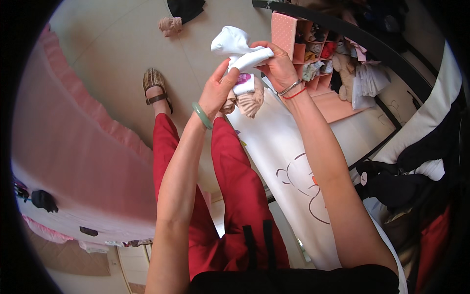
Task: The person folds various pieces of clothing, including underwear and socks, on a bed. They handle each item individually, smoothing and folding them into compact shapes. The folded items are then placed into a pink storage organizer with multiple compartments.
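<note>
A white sock (231, 41) is stretched between my hands, its toe end pointing to the far left. My left hand (218, 90) pinches its near side, with a green bangle on that wrist. My right hand (281, 68) grips the folded cuff end; that wrist wears a silver bracelet and a red string. Just below the sock are a white piece with a purple patch (244, 84) and a bunched beige sock-like cloth (250, 103). Whether these lie on the white surface or hang from my left hand, I cannot tell.
A pink divided organizer (284, 34) with rolled socks stands at the far right. A white cover with a line drawing (293, 182) lies below my right arm. Pink bedding (88, 147) is at left. Beige cloth (170, 27) and black cloth (186, 10) lie on the floor.
</note>
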The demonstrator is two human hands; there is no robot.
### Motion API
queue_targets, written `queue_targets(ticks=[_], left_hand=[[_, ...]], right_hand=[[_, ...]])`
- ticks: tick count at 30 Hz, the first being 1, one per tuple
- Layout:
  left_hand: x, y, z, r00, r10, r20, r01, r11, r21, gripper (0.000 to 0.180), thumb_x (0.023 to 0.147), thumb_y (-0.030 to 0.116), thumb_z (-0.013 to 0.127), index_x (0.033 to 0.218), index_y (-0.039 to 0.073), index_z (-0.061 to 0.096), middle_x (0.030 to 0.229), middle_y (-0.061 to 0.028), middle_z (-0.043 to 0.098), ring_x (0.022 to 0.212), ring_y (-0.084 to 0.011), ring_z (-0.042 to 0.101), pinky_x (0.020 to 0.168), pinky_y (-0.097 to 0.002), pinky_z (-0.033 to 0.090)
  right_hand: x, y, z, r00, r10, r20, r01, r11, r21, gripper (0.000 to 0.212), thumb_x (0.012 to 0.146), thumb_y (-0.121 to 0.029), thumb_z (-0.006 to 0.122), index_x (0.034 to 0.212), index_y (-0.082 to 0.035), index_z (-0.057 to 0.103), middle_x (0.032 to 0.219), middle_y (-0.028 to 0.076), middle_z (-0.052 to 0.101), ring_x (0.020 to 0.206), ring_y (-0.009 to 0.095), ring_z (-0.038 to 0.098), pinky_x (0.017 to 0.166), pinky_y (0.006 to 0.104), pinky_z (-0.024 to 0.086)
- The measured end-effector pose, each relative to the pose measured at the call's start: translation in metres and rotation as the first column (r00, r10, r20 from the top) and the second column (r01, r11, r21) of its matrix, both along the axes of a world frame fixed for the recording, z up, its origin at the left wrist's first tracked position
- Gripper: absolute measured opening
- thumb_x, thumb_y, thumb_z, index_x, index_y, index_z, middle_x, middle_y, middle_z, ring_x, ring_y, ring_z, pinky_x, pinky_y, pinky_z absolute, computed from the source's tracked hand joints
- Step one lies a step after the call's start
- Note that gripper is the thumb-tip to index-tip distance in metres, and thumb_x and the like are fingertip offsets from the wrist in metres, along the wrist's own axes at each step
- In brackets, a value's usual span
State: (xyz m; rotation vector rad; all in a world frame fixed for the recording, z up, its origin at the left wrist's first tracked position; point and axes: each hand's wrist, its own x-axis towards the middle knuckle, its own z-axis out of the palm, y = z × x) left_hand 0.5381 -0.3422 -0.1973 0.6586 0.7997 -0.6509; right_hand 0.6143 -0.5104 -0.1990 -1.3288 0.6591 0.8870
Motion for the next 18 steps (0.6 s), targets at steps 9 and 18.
queue_targets(ticks=[9, 18], left_hand=[[-0.002, -0.004, -0.016, 0.916, 0.373, -0.150, -0.343, 0.919, 0.195, 0.037, 0.094, 0.026, 0.063, 0.124, 0.005, 0.058, 0.105, -0.0026, 0.064, 0.095, -0.0091, 0.059, 0.083, -0.0238, 0.048], [-0.021, 0.006, -0.014, 0.976, 0.119, -0.184, -0.135, 0.987, -0.082, 0.034, 0.096, 0.027, 0.059, 0.121, 0.005, 0.062, 0.103, -0.0016, 0.064, 0.091, -0.0082, 0.059, 0.080, -0.0222, 0.048]], right_hand=[[0.000, -0.005, 0.006, 0.979, 0.195, -0.052, -0.200, 0.974, -0.110, 0.027, 0.094, -0.018, 0.058, 0.116, -0.003, 0.062, 0.099, 0.000, 0.065, 0.090, 0.006, 0.059, 0.074, 0.0225, 0.048], [-0.007, -0.010, 0.006, 0.992, -0.113, -0.054, 0.114, 0.993, 0.022, 0.023, 0.095, -0.013, 0.056, 0.116, -0.002, 0.058, 0.106, 0.002, 0.063, 0.097, 0.010, 0.061, 0.084, 0.0248, 0.049]])
